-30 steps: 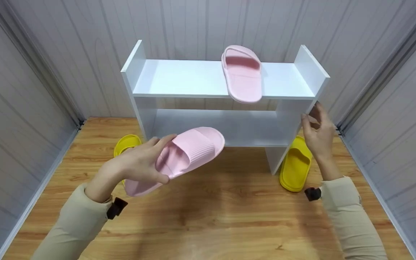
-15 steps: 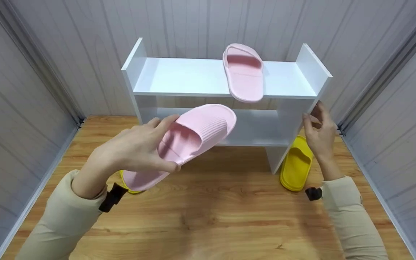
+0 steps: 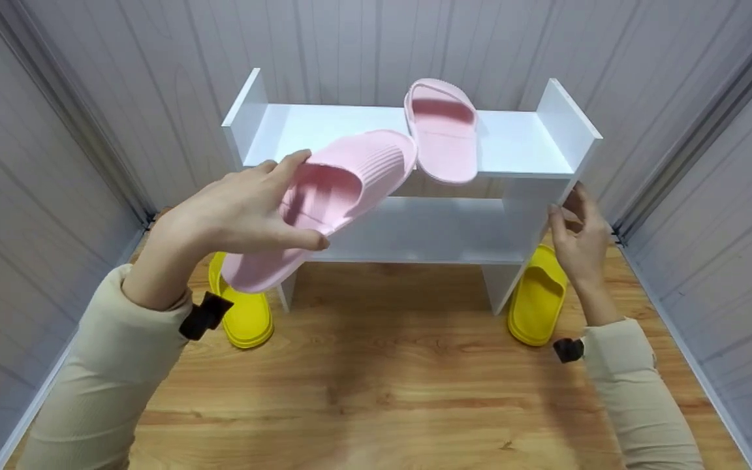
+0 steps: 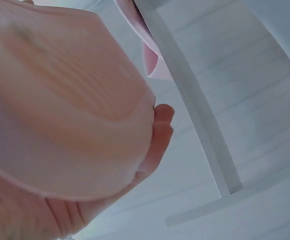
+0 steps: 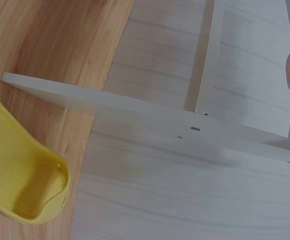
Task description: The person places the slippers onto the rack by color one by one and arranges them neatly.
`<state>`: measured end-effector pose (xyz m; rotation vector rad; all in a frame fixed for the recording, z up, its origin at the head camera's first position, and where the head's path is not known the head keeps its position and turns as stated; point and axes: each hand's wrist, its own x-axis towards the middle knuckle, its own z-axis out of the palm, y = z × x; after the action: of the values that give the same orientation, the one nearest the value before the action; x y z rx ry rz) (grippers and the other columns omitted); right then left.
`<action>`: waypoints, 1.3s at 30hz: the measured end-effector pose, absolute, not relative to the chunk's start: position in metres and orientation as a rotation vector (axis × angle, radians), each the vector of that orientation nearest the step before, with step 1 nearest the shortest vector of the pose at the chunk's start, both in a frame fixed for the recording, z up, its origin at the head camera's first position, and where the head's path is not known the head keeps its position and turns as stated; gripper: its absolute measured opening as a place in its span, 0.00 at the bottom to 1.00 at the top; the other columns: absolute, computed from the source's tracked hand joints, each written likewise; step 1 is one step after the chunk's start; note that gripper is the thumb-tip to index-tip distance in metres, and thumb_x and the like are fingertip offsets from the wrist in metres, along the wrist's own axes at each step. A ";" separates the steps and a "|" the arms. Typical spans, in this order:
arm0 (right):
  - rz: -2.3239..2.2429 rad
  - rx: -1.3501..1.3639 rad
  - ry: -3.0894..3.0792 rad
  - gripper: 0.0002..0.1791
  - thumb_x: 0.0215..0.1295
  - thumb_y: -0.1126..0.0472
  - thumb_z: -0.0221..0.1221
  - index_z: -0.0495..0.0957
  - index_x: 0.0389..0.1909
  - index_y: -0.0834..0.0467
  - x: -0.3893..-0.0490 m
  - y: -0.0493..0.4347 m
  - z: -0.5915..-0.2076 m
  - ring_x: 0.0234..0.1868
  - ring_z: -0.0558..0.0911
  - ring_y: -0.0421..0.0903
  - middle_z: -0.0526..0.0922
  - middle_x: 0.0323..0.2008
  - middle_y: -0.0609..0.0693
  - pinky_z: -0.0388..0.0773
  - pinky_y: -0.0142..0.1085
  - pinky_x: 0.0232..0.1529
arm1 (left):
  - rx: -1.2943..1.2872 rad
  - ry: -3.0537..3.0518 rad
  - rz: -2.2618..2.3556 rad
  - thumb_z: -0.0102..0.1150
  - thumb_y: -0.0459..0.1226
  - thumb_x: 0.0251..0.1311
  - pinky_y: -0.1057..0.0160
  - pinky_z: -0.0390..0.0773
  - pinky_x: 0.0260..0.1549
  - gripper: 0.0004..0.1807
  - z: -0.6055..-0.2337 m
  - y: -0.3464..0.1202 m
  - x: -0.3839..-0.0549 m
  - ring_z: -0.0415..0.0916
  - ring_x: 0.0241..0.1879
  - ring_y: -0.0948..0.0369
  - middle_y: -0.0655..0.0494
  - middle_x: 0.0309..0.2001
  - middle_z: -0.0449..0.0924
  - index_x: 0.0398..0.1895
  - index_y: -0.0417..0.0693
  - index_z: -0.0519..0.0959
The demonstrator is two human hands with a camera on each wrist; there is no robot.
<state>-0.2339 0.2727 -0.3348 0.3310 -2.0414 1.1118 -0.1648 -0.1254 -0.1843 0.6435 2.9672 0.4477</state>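
My left hand (image 3: 232,212) grips a pink slipper (image 3: 376,160) by its heel half, thumb over the near edge and fingers over the far one. The slipper is tilted, its ribbed strap and toe in front of the top board of a white shelf (image 3: 330,127). In the left wrist view the sole of the pink slipper (image 4: 60,100) fills much of the picture. A second pink slipper (image 3: 444,140) rests on the top board, just right of the held one. With thumb and fingers my right hand (image 3: 581,238) holds the front edge of the shelf's right side panel (image 5: 135,107).
A yellow slipper (image 3: 249,320) lies on the wooden floor (image 3: 382,391) by the shelf's left leg, partly covered by my left hand and the pink slipper. Another yellow slipper (image 3: 536,300) lies beside the right leg. Panelled walls (image 3: 43,163) enclose the corner.
My left hand has raised the pink slipper from in front of the lower board to the top board's front edge. More of the left yellow slipper shows. My right hand stays at the panel.
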 end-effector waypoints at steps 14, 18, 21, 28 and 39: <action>1.096 0.343 -2.001 0.22 0.58 0.70 0.54 0.67 0.54 0.67 -0.236 0.274 -0.336 0.43 0.76 0.46 0.77 0.43 0.60 0.74 0.26 0.35 | 0.475 3.081 0.365 0.53 0.60 0.41 0.55 0.72 0.29 0.44 -0.174 -0.099 -0.201 0.70 0.33 0.51 0.44 0.38 0.71 0.57 0.39 0.59; 1.100 0.328 -2.009 0.22 0.58 0.69 0.54 0.66 0.55 0.67 -0.235 0.274 -0.335 0.43 0.76 0.46 0.77 0.44 0.60 0.74 0.26 0.35 | 0.440 3.124 0.336 0.51 0.60 0.41 0.57 0.72 0.28 0.40 -0.175 -0.090 -0.208 0.71 0.32 0.50 0.43 0.35 0.72 0.49 0.38 0.63; 1.109 0.328 -2.007 0.22 0.58 0.70 0.54 0.67 0.55 0.66 -0.235 0.274 -0.335 0.43 0.76 0.47 0.76 0.44 0.61 0.74 0.27 0.35 | 0.404 3.148 0.338 0.52 0.60 0.41 0.57 0.72 0.28 0.38 -0.177 -0.084 -0.210 0.70 0.32 0.50 0.44 0.35 0.72 0.47 0.38 0.65; 1.102 0.336 -2.011 0.22 0.58 0.70 0.54 0.66 0.55 0.66 -0.238 0.277 -0.338 0.44 0.76 0.49 0.76 0.45 0.61 0.74 0.28 0.36 | 0.340 3.190 0.298 0.50 0.60 0.40 0.55 0.73 0.30 0.37 -0.180 -0.073 -0.217 0.69 0.33 0.52 0.46 0.34 0.72 0.44 0.38 0.67; 1.087 0.346 -2.007 0.24 0.58 0.65 0.55 0.67 0.57 0.59 -0.255 0.293 -0.355 0.43 0.76 0.44 0.77 0.45 0.55 0.74 0.26 0.35 | 0.280 3.215 0.197 0.50 0.63 0.41 0.56 0.71 0.32 0.37 -0.182 -0.056 -0.228 0.69 0.34 0.53 0.49 0.34 0.71 0.41 0.40 0.69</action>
<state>-0.2555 0.2926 -0.3554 0.3460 -2.0070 1.0869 -0.2282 -0.0560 -0.1819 0.2800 3.2148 0.1973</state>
